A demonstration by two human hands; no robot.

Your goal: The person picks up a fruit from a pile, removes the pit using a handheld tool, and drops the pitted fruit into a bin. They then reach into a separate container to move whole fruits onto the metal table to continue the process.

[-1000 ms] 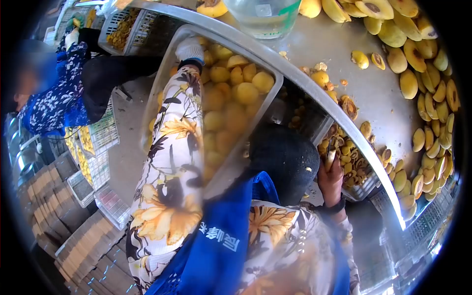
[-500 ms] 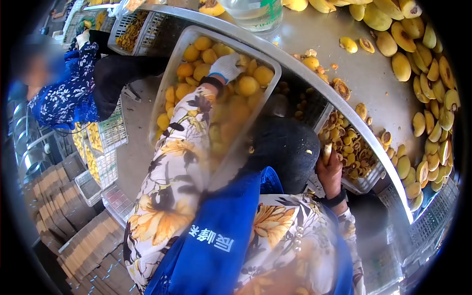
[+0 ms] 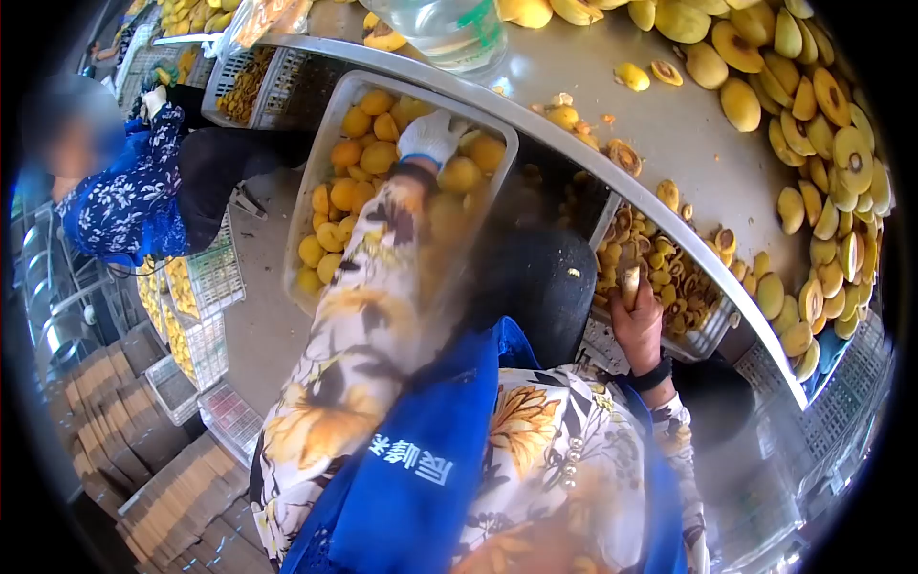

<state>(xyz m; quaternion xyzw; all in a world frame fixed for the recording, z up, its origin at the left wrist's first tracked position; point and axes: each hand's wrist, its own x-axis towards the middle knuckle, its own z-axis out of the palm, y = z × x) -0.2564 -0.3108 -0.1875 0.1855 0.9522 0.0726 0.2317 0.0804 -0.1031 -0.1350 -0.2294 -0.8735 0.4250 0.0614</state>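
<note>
My left hand (image 3: 430, 137), in a white glove, reaches into a grey crate (image 3: 291, 225) of whole yellow fruit (image 3: 379, 158). Its fingers bend down among the fruit near the crate's far side, and whatever they hold is hidden. Bare and closed, my right hand (image 3: 636, 318) grips a short light-coloured handle (image 3: 630, 285). That hand is over the near edge of a basket of cut fruit pieces (image 3: 669, 283), below the curved metal table rim. The far end of the handled tool cannot be made out.
A metal table (image 3: 612, 86) curves along the right, bearing many halved fruits (image 3: 853, 161) and a clear container (image 3: 449, 33). Another person (image 3: 124, 191) sits at the left, near crates of yellow fruit (image 3: 182, 297). Stacked brown cartons (image 3: 182, 488) stand at the lower left.
My left hand has shifted slightly left and up within the crate. My right hand has turned so the handle shows more clearly. The whole view has moved a little to the right.
</note>
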